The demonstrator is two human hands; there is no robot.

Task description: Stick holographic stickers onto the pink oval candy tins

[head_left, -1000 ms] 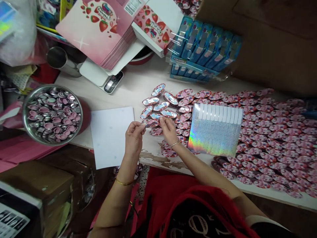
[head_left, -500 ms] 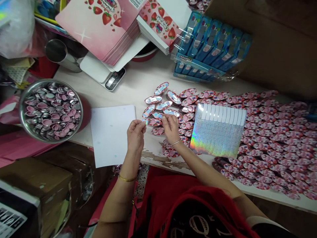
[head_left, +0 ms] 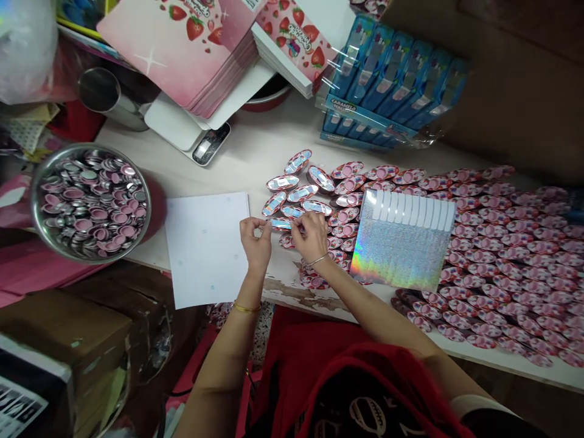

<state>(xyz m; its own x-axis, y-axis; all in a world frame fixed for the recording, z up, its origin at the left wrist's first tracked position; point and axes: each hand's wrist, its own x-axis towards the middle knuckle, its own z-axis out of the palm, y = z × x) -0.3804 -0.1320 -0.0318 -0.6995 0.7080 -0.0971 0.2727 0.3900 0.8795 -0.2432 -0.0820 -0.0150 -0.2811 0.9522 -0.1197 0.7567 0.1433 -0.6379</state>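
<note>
My left hand (head_left: 255,241) and my right hand (head_left: 311,236) pinch the two ends of a small holographic sticker strip (head_left: 279,223), held flat over an oval pink tin. Just beyond them lie several oval tins with holographic strips on them (head_left: 298,193). A holographic sticker sheet (head_left: 401,246) with white peeled slots along its top lies to the right of my right hand. A white backing sheet (head_left: 205,246) lies to the left of my left hand.
Many pink oval tins (head_left: 502,243) cover the table's right side. A steel bowl of round pink lids (head_left: 89,201) stands at the left. Behind are a scale (head_left: 191,131), stacked strawberry-print cartons (head_left: 191,48) and a blue display box (head_left: 387,85). Cardboard boxes (head_left: 64,340) stand lower left.
Both hands have come together: the left moved right and the right took the strip's other end, and the strip now lies flat between them over a tin.
</note>
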